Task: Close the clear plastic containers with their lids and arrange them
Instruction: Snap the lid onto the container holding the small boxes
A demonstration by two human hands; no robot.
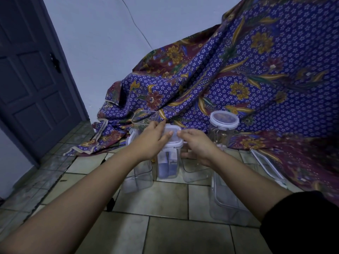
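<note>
A tall clear square container point(168, 162) stands on the tiled floor at centre with a white-rimmed lid point(173, 134) on top. My left hand point(152, 140) lies over the lid's left side, thumb pressing on it. My right hand point(198, 143) holds the lid's right edge, fingers curling down the container's side. A second clear container point(139, 175) stands to its left, partly hidden by my left arm. Behind it a clear open box point(145, 118) sits tilted. A round clear jar point(222, 129) with its lid on stands at the right.
A large clear rectangular container point(227, 202) stands open at the right front, with a loose long lid point(267, 165) beyond it. A low clear tub point(196, 173) sits under my right wrist. Purple floral cloth point(238, 79) drapes behind. A dark door point(33, 79) is at left.
</note>
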